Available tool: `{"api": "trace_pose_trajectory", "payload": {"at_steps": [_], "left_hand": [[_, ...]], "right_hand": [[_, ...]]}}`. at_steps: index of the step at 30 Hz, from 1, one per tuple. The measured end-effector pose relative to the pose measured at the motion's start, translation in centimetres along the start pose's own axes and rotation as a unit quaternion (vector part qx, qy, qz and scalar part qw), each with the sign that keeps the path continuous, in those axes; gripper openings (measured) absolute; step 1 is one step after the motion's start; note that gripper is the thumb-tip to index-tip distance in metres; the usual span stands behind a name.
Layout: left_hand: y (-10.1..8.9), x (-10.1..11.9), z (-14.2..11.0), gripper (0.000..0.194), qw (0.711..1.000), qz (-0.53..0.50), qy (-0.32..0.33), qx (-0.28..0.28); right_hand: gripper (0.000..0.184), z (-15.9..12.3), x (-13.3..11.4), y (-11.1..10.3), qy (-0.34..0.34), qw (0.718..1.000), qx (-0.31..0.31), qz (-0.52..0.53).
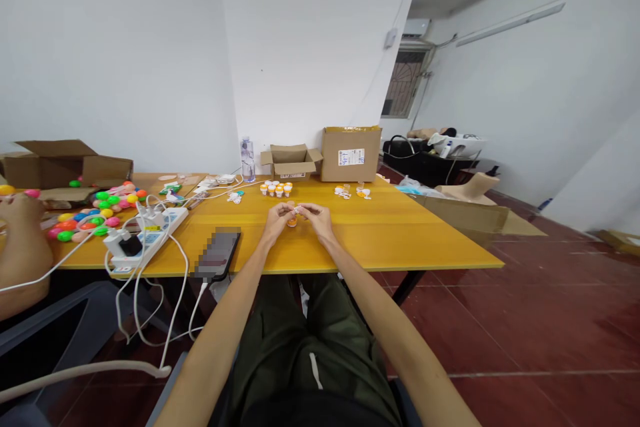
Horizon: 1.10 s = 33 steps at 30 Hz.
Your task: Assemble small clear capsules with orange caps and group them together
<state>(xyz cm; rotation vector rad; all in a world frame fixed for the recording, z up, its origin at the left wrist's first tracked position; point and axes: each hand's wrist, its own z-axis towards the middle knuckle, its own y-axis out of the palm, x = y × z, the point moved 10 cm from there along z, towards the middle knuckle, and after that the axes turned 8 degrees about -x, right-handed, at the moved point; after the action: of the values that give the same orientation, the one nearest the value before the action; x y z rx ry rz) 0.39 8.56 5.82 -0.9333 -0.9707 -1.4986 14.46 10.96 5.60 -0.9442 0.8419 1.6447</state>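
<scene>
My left hand (pixel 278 221) and my right hand (pixel 317 219) meet over the middle of the table, fingertips pinched together. Between them is a small white piece (pixel 296 210), too small to make out in detail. Just below the fingertips stands a small orange container (pixel 292 221), partly hidden by the fingers. Beyond my hands a group of small orange-and-white capped containers (pixel 276 189) stands together. Farther right lie small white and orange parts (pixel 343 192) in one cluster, with a similar cluster (pixel 364 193) beside it.
A phone (pixel 218 255) and a power strip (pixel 150 240) with trailing cables lie to the left. Past them are colourful balls (pixel 103 203) and another person's arm (pixel 23 247). An open carton (pixel 291 163), a closed carton (pixel 350 155) and a bottle (pixel 247 160) line the wall.
</scene>
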Motion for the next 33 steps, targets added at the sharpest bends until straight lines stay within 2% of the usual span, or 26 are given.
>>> {"api": "trace_pose_trajectory", "payload": {"at_steps": [6, 10, 12, 17, 22, 27, 33], "left_hand": [[-0.3, -0.2, 0.0, 0.029, 1.000, 0.007, 0.004, 0.008], [-0.8, -0.1, 0.2, 0.027, 0.999, 0.010, 0.016, 0.027], [-1.1, -0.2, 0.3, 0.026, 0.999, 0.005, 0.016, 0.044], [-1.9, -0.2, 0.2, 0.025, 0.997, -0.003, 0.019, 0.080], [-2.1, -0.2, 0.0, 0.024, 0.996, -0.005, 0.012, 0.087], [-2.4, -0.2, 0.0, 0.025, 0.995, -0.007, 0.011, 0.097], [-2.4, -0.2, 0.1, 0.027, 0.995, -0.006, 0.016, 0.098]], "right_hand": [[0.024, 0.0, -1.1, 0.5, -0.042, 0.998, -0.012, -0.048], [0.022, -0.5, -1.9, -0.7, -0.077, 0.988, 0.011, -0.132], [0.022, -0.9, -2.2, -1.9, -0.074, 0.971, 0.020, -0.228], [0.025, -2.1, -2.6, -4.8, -0.048, 0.886, 0.018, -0.461], [0.023, -2.5, -1.5, -4.8, 0.003, 0.829, -0.016, -0.559], [0.019, -2.7, -0.2, -3.5, 0.019, 0.801, -0.078, -0.593], [0.022, -2.7, -0.4, -3.3, 0.010, 0.787, -0.093, -0.610]]}}
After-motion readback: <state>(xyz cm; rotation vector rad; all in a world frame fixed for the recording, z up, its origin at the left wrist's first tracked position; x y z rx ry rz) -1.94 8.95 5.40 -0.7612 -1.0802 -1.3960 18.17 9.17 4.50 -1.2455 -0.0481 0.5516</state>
